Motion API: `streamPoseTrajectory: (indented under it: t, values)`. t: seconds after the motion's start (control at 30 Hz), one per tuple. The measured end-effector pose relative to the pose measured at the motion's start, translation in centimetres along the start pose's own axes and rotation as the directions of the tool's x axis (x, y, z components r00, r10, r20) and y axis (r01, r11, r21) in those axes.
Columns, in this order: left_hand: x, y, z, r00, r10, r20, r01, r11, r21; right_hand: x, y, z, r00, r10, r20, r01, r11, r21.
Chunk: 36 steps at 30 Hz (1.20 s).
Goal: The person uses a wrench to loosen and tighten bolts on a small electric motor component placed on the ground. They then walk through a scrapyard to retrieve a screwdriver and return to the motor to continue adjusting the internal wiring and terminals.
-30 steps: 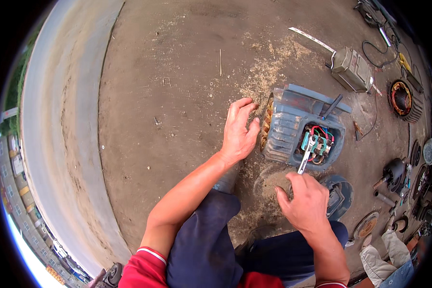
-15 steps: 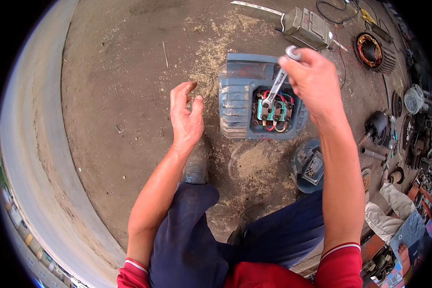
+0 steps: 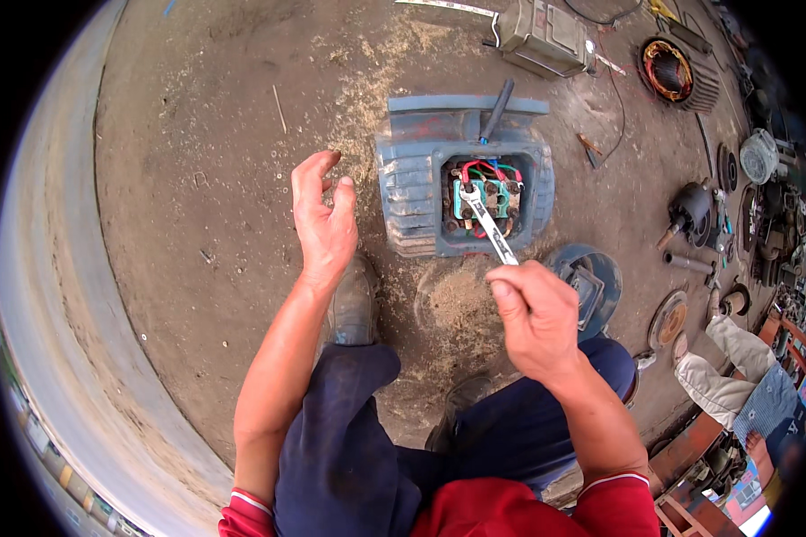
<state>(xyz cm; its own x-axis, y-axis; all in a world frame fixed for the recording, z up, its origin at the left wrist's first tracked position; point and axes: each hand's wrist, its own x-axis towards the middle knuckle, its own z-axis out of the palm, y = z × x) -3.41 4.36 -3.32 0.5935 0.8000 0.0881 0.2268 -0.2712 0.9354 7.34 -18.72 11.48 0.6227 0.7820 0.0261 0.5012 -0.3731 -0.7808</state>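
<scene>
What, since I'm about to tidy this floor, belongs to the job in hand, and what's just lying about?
In use:
silver metal spanner, held in the bare right hand
blue ribbed metal motor housing
teal terminal block inside it, at the spanner's end

Apparently just lying about:
grey ribbed stator with copper-coloured windings
olive-grey metal box
flat round rusty disc
round blue metal part, possibly the housing's

Left hand (image 3: 324, 219) loosely curled — right hand (image 3: 541, 315) gripping
</scene>
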Motion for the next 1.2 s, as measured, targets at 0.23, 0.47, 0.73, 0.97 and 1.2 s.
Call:
streamPoseTrajectory:
  t: [0.23,0.47,0.73,0.97,1.2]
  values:
    - [-0.6,0.7,-0.6,1.000,0.021,0.005,-0.021,1.000,-0.005,11.4,0.1,-3.1,0.854,0.516,-0.064,-0.448,0.793,0.413]
    - [-1.3,0.8,-0.4,0.998,0.025,0.056,-0.028,0.998,0.051,13.9,-5.6,3.0,0.922,-0.348,0.171,0.379,0.714,-0.589]
    - [-0.9,0.8,0.2,0.999,0.018,0.051,-0.018,1.000,0.013,6.7,-5.2,2.0,0.932,-0.362,0.006,0.324,0.825,-0.463]
    - [-1.3,4.7,0.7,0.946,0.288,0.147,-0.303,0.949,0.089,-1.4,-0.8,1.5,0.847,0.504,-0.167,-0.327,0.743,0.584]
    - [-1.6,6.4,1.5,0.850,0.495,0.180,-0.522,0.836,0.171,-2.4,-0.7,3.9,0.783,0.622,-0.003,-0.410,0.519,0.750]
